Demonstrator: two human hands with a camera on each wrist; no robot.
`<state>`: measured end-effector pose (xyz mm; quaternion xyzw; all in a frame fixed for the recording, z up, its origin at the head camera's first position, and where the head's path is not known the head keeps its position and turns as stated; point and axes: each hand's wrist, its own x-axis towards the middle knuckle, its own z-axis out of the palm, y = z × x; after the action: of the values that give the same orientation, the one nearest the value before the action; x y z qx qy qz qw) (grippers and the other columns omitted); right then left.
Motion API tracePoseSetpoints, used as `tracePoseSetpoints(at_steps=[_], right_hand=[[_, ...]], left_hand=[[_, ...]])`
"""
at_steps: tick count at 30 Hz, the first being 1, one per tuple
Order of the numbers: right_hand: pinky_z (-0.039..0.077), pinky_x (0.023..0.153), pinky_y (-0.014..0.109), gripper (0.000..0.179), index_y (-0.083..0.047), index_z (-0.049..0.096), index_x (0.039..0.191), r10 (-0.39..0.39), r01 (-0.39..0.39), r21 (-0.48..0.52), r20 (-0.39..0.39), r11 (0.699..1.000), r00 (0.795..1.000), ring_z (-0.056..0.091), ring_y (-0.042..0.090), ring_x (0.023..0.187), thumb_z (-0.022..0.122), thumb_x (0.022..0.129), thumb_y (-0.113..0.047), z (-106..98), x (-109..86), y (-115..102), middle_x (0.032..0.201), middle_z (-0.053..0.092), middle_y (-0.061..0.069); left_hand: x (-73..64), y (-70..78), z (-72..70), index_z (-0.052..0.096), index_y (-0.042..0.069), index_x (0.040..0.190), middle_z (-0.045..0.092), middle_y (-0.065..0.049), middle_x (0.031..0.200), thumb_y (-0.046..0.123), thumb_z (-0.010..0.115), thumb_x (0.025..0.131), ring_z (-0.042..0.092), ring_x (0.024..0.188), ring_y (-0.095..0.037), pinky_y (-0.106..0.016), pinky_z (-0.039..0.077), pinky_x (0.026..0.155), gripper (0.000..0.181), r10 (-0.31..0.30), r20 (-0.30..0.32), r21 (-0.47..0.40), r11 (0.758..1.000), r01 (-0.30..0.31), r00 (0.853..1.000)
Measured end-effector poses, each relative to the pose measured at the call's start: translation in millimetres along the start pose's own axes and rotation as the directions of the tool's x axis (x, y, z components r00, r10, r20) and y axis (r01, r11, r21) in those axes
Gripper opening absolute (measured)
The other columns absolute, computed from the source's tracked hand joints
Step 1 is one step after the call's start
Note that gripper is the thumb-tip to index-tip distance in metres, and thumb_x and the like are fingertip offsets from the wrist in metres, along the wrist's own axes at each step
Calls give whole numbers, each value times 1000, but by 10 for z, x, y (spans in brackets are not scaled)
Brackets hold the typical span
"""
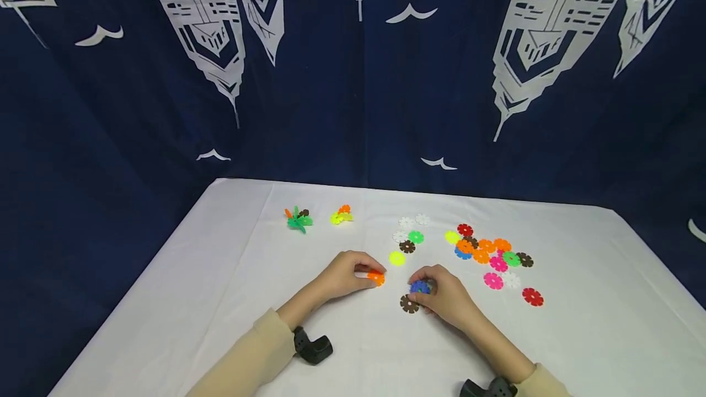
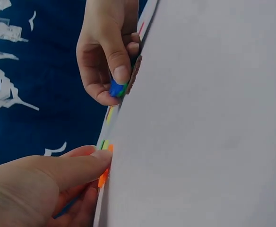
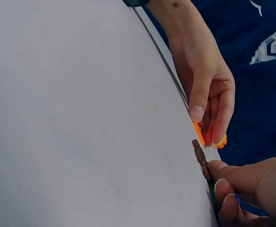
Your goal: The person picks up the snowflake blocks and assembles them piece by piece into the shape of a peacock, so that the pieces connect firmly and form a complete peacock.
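My left hand (image 1: 343, 274) pinches an orange notched disc (image 1: 377, 278) between thumb and fingers, low over the white cloth. To its right, my right hand (image 1: 448, 296) grips a blue notched disc (image 1: 420, 287). A bit of green (image 3: 214, 195) shows by its fingers in the right wrist view. Against this bunch stands a brown notched disc (image 1: 409, 304), also seen edge-on in the left wrist view (image 2: 134, 74); whether it is joined to the blue one I cannot tell. The two hands are a short gap apart.
Beyond the hands lie a yellow disc (image 1: 397, 258), a brown disc (image 1: 407, 247), a green disc (image 1: 416, 237) and several white ones. Many coloured discs spread at the right, with a red disc (image 1: 532, 297) nearest. Two joined clusters, green (image 1: 299, 220) and yellow (image 1: 337, 218), stand at the back left.
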<state>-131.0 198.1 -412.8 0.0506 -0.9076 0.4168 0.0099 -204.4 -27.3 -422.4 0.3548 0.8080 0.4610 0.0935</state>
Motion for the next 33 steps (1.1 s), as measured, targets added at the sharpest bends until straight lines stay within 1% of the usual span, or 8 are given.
tracePoseSetpoints(at_steps=[6,9,15,19,21,24,27,33], right_hand=[[48,41,27,18,-8,66,92,-9,11,153,-10,988,1000,51,17,42,75,77,-2,29,-90,25,78,58,4],[49,42,27,13,-2,66,97,43,-35,302,-17,953,999,53,20,43,68,84,0,11,-72,44,71,62,8],[45,41,23,13,5,58,97,149,-124,477,-15,870,989,54,19,46,63,90,-5,-23,-62,36,67,62,15],[43,44,20,14,7,58,94,177,-149,553,2,820,984,54,15,52,63,90,-6,-29,-82,-2,69,63,13],[48,49,21,15,9,59,96,165,-146,590,21,794,986,58,15,58,62,90,-5,-23,-99,-37,74,64,13],[55,63,26,18,13,58,101,104,-102,636,34,765,994,64,17,68,60,91,-2,-3,-135,-98,83,64,19],[55,69,32,19,15,56,102,2,-8,650,10,760,1000,66,21,74,59,91,1,30,-177,-156,90,62,28],[55,67,31,16,16,54,100,-175,159,627,-37,763,984,67,20,73,55,92,2,128,-247,-180,84,64,25]], left_hand=[[-144,80,-21,72,10,101,62,10,93,3,76,78,56,90,-4,-20,46,83,25,56,41,68,996,-58,998],[-155,98,-24,71,11,103,60,9,92,5,78,76,54,83,-5,-19,47,75,28,53,29,108,993,-56,998],[-183,87,-15,72,9,94,60,9,79,6,81,71,48,61,-5,-20,46,56,24,-55,-40,43,998,56,998],[-225,134,13,70,3,83,62,2,65,6,79,74,57,55,-7,-19,47,51,12,-178,-77,-159,973,164,981],[-255,186,35,68,-3,87,66,-6,68,4,73,80,63,58,-14,-22,52,54,11,-259,-47,-357,906,226,965],[-307,283,64,64,-11,103,68,-18,84,-1,62,88,68,74,-23,-28,55,68,18,-329,67,-608,736,299,942],[-351,377,87,58,-12,112,66,-24,94,-3,55,92,67,86,-29,-30,53,76,22,-326,171,-720,603,344,930],[-402,449,150,57,-7,102,66,-23,92,0,55,93,67,84,-25,-23,53,72,12,-333,203,-776,519,359,921]])
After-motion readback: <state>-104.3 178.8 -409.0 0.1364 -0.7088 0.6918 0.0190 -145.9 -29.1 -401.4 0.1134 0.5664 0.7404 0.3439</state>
